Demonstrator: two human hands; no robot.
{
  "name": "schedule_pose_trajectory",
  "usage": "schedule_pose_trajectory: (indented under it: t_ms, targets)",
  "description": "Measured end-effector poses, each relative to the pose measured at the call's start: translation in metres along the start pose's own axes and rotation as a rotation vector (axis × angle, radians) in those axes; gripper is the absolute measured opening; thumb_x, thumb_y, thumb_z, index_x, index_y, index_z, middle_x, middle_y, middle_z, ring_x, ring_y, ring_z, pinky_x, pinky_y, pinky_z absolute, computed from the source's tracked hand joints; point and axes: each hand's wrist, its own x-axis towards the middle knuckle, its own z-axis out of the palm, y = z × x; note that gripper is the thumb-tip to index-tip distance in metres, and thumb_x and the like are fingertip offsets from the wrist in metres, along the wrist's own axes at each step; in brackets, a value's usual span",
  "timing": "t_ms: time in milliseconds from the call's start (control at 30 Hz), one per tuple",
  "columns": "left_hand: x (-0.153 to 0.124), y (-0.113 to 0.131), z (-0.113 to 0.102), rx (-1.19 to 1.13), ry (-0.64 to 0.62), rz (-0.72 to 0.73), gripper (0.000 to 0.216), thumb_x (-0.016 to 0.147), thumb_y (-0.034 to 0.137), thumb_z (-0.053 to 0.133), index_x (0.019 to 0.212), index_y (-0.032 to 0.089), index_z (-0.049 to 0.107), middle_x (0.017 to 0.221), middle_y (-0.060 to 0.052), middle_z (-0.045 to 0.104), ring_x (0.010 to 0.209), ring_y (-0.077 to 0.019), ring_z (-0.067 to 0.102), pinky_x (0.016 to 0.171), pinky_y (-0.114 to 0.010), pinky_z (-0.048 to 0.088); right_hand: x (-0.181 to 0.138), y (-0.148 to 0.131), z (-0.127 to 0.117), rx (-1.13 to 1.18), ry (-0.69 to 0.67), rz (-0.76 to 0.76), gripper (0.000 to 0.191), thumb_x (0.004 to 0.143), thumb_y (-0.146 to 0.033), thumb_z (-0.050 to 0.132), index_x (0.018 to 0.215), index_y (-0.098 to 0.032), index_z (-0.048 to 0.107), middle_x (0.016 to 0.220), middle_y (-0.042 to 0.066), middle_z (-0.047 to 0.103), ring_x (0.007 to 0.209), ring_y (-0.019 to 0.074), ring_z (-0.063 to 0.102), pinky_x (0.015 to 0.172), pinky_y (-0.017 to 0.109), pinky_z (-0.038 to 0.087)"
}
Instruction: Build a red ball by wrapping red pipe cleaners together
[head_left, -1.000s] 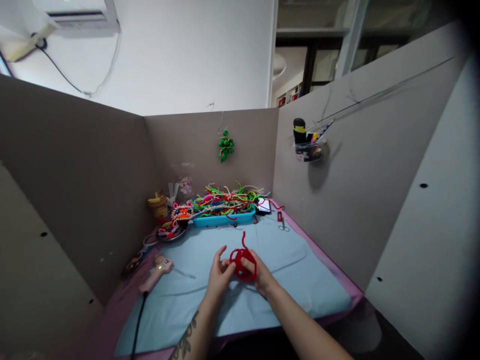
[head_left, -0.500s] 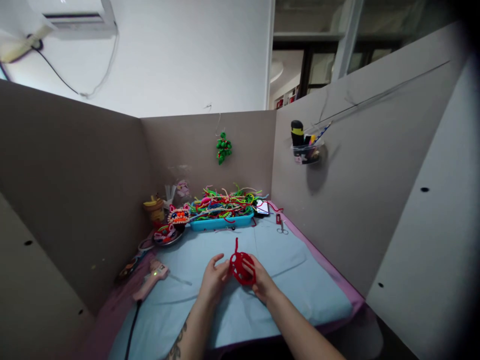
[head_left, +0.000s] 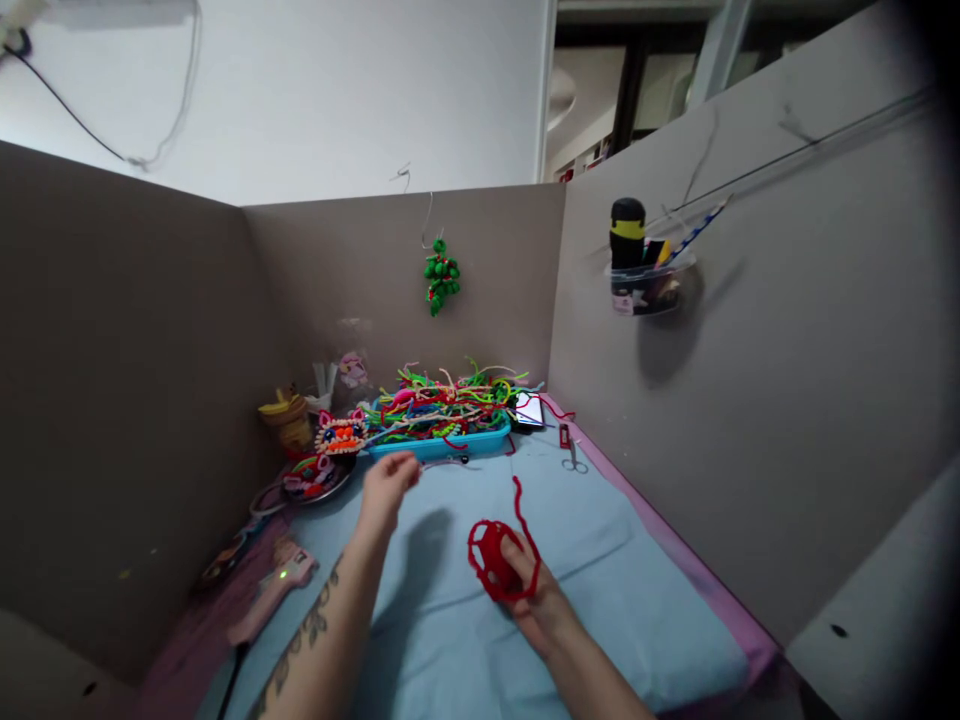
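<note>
Two hands: left (head_left: 386, 490) at 11 o'clock on the worktop (head_left: 600, 560), right (head_left: 536, 600) at centre. One red pipe-cleaner ball (head_left: 496, 560). One blue tray (head_left: 442, 443) at 12 o'clock, heaped with pipe cleaners (head_left: 442, 400) too tangled to count. One glue gun (head_left: 270, 590) at 9. One pair of scissors (head_left: 571, 452) at 1. One phone (head_left: 529, 409) beside the tray. One green hanging ornament (head_left: 441, 277). One wall cup (head_left: 649, 285).

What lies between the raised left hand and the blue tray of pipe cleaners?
Nothing visible. The left hand hovers just short of the blue tray, with only bare blue mat between them. The right hand holds the red pipe-cleaner piece nearer the person.
</note>
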Motion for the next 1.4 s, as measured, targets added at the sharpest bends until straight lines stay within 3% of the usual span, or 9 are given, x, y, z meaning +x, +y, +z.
schedule_pose_trajectory:
  t_ms: [233,400,567,667,833,1033,1133,1233,1400]
  targets:
    - [0.112,0.003,-0.01,0.453,-0.011,0.115,0.021,0.073,0.023,0.06,0.09,0.014,0.071,0.088,-0.014,0.073,0.092,-0.0279,0.065,0.08,-0.034,0.047,-0.003,0.0,-0.003,0.011,-0.019,0.028,0.044,0.061,-0.045,0.083,0.095,-0.024,0.066,0.089,0.006,0.071,0.074,0.0226,0.066,0.059,0.033,0.053]
    - [0.128,0.006,-0.013,0.735,-0.107,0.166,0.036,0.079,0.025,0.057,0.113,0.02,0.066,0.096,-0.011,0.074,0.098,-0.0279,0.065,0.087,-0.036,0.044,-0.009,-0.005,0.002,0.046,-0.012,0.067,0.055,0.056,-0.04,0.087,0.102,-0.022,0.063,0.096,0.005,0.071,0.079,0.0208,0.067,0.063,0.03,0.054]
    - [0.13,0.02,-0.031,0.982,0.007,0.319,0.047,0.075,0.022,0.061,0.123,0.023,0.061,0.124,-0.012,0.064,0.132,-0.0369,0.036,0.103,-0.052,0.029,-0.013,-0.011,0.011,0.053,-0.04,0.077,0.047,0.061,-0.043,0.085,0.096,-0.02,0.065,0.083,0.004,0.071,0.069,0.017,0.065,0.06,0.029,0.052]
    - [0.123,0.026,-0.041,1.08,0.064,0.395,0.044,0.082,0.025,0.055,0.125,0.021,0.06,0.123,-0.012,0.065,0.126,-0.0339,0.046,0.1,-0.048,0.035,-0.013,-0.011,0.011,0.039,-0.068,0.034,0.046,0.062,-0.041,0.085,0.097,-0.02,0.065,0.086,0.004,0.071,0.072,0.0166,0.066,0.061,0.028,0.052]
    - [0.092,0.031,-0.05,0.973,0.117,0.461,0.042,0.082,0.042,0.054,0.114,0.018,0.065,0.116,-0.014,0.068,0.121,-0.035,0.05,0.098,-0.049,0.037,-0.007,-0.007,0.009,0.056,-0.018,0.038,0.049,0.061,-0.04,0.085,0.1,-0.019,0.064,0.088,0.004,0.072,0.073,0.0175,0.067,0.062,0.029,0.055]
    - [-0.006,0.016,-0.041,0.516,-0.08,0.522,0.037,0.085,0.041,0.048,0.059,0.021,0.065,0.089,-0.008,0.074,0.103,-0.027,0.061,0.097,-0.039,0.04,-0.003,-0.006,0.004,0.055,-0.09,0.021,0.044,0.062,-0.037,0.085,0.098,-0.019,0.065,0.088,0.004,0.073,0.077,0.0189,0.069,0.067,0.031,0.057]
    - [-0.066,-0.002,-0.025,0.172,-0.274,0.29,0.02,0.073,0.039,0.065,0.078,0.02,0.068,0.084,-0.005,0.072,0.079,-0.021,0.064,0.077,-0.034,0.049,-0.003,-0.01,0.004,0.101,-0.101,0.033,0.04,0.062,-0.032,0.085,0.094,-0.02,0.065,0.086,0.003,0.073,0.076,0.0181,0.068,0.066,0.03,0.057]
    - [-0.111,-0.016,-0.003,-0.164,-0.365,-0.029,0.034,0.059,0.039,0.078,0.082,0.018,0.066,0.072,-0.002,0.067,0.066,-0.016,0.061,0.063,-0.027,0.046,-0.006,-0.013,0.006,0.113,-0.15,0.041,0.033,0.064,-0.031,0.083,0.088,-0.018,0.065,0.077,0.001,0.072,0.067,0.0146,0.066,0.058,0.025,0.055]
    - [-0.141,-0.024,0.021,-0.336,-0.503,-0.175,0.041,0.065,0.053,0.074,0.075,0.013,0.068,0.064,-0.003,0.063,0.054,-0.0112,0.051,0.052,-0.023,0.037,-0.009,-0.01,0.007,0.001,-0.282,0.051,0.041,0.063,-0.039,0.083,0.092,-0.017,0.064,0.077,0.002,0.072,0.065,0.0149,0.066,0.055,0.023,0.053]
